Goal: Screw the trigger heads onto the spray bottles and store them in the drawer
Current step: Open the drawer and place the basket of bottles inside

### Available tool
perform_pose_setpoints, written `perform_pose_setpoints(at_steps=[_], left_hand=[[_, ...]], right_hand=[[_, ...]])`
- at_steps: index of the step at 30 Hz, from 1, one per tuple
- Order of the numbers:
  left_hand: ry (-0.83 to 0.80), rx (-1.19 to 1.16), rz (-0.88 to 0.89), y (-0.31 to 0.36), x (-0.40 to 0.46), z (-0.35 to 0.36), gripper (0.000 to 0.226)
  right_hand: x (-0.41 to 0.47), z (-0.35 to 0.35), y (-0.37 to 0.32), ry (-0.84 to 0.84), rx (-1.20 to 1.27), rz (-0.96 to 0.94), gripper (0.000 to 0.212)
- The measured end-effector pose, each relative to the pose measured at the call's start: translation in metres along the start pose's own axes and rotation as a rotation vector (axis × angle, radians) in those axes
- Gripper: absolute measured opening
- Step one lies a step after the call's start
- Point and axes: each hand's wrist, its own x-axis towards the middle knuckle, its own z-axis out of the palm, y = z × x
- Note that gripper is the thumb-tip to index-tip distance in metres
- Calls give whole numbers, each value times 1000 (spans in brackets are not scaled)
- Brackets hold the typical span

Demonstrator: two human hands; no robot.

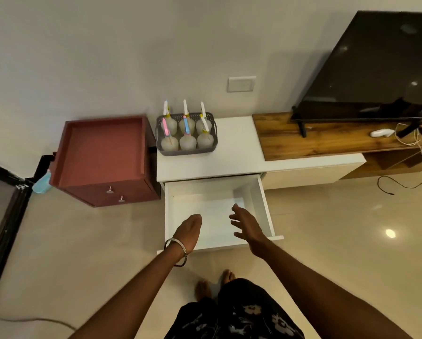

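Observation:
A grey basket (211, 143) stands on the white cabinet top (234, 157) and holds several translucent spray bottles (187, 141) with trigger heads (186, 126) resting in their necks. Below it a white drawer (266, 209) is pulled out, with nothing inside it. My left hand (189, 231) hovers over the drawer's front left, fingers together and curled downward, holding nothing. Over the drawer's front right, my right hand (246, 225) is spread with its fingers apart, also holding nothing. Both hands are well short of the basket.
A dark red cabinet (102, 155) with two small knobs stands left of the white unit. A wooden shelf (327, 140) with a black TV (376, 69), a white remote (382, 132) and cables lies to the right. My bare feet (214, 285) stand on the tiled floor.

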Motion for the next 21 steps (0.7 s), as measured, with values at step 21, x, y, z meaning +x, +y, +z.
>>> perform_pose_setpoints(at_steps=[21], left_hand=[[288, -415, -109, 94, 204, -103, 45]], right_hand=[[184, -3, -174, -84, -88, -69, 34]])
